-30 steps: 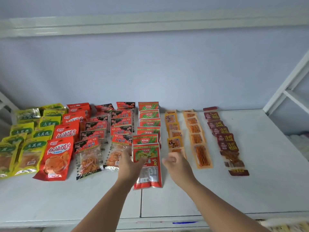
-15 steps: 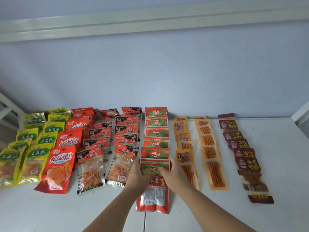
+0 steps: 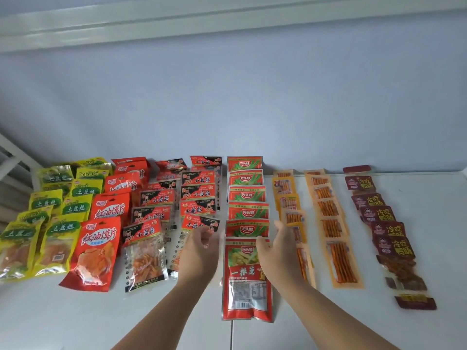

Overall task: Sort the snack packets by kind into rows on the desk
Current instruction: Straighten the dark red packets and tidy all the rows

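We see a pale blue wall (image 3: 227,109) behind a white desk (image 3: 75,319), w/ snack pkts laid in rows running front to back. From the left: two rows of yellow-green potato-shred pkts (image 3: 45,203), one row of red chip bags (image 3: 97,251), two rows of red-black gluten pkts (image 3: 156,198), one row of red-green pkts (image 3: 246,195), two rows of orange stick pkts (image 3: 331,223), and one row of maroon pkts (image 3: 381,213) at far right. Pkts in each row overlap like shingles. The front red-green pkt (image 3: 246,281) lies flat at the near end of its row, btw our hands. Our L hand (image 3: 199,251) hovers just left of it, fingers loosely curled, holding nothing. Our R hand (image 3: 278,251) is just right of it, fingers relaxed and spread, thumb at the pkt's top edge; we can't tell if it touches.
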